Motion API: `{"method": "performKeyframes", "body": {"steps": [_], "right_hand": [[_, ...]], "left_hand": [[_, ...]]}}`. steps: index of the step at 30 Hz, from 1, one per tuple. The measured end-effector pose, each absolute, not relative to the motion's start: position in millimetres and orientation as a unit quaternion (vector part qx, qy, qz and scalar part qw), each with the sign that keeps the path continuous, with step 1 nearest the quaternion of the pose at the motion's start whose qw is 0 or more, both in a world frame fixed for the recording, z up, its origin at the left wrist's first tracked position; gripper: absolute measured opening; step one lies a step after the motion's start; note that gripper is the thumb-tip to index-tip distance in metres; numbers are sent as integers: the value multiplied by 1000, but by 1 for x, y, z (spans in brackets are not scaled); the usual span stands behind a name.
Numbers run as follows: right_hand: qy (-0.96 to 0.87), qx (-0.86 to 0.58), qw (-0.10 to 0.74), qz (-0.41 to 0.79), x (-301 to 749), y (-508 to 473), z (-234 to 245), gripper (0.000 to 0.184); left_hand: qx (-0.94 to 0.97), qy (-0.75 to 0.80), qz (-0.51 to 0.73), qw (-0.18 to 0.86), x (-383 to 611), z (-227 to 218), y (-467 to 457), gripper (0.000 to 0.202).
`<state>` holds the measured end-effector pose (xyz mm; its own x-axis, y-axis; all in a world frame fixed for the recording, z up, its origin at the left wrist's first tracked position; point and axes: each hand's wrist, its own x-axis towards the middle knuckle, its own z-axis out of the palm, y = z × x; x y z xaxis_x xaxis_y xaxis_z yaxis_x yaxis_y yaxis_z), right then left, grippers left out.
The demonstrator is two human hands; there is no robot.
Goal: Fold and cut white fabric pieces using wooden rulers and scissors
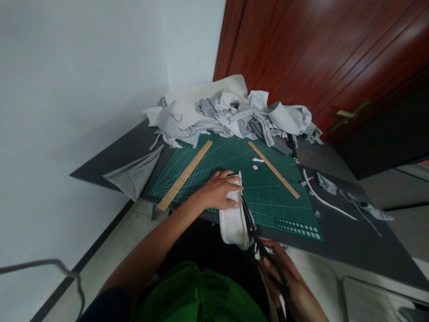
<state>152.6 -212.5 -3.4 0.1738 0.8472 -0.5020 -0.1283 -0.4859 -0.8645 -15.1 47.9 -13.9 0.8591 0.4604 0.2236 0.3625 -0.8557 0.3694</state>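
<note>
My left hand [219,190] lies flat, fingers stretched out, pressing a strip of light grey fabric [233,221] onto the green cutting mat [268,192]. The strip hangs over the table's near edge. My right hand [288,279] grips black scissors [258,237], whose blades run along the strip's right edge toward my left fingertips.
Two wooden rulers lie on the mat, one at the left [184,175] and one at the right [273,169]. A heap of grey fabric [231,114] fills the table's back. Cut scraps [335,197] lie on the dark tabletop at right. A fabric piece [134,176] hangs off the left edge.
</note>
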Motion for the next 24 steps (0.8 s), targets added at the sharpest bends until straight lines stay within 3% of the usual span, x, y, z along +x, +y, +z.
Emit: {"method": "performKeyframes", "body": {"steps": [24], "right_hand": [[-348, -670, 374, 539, 149, -210, -7, 62]], "left_hand": [[954, 199, 181, 133, -14, -18, 49, 61]]}}
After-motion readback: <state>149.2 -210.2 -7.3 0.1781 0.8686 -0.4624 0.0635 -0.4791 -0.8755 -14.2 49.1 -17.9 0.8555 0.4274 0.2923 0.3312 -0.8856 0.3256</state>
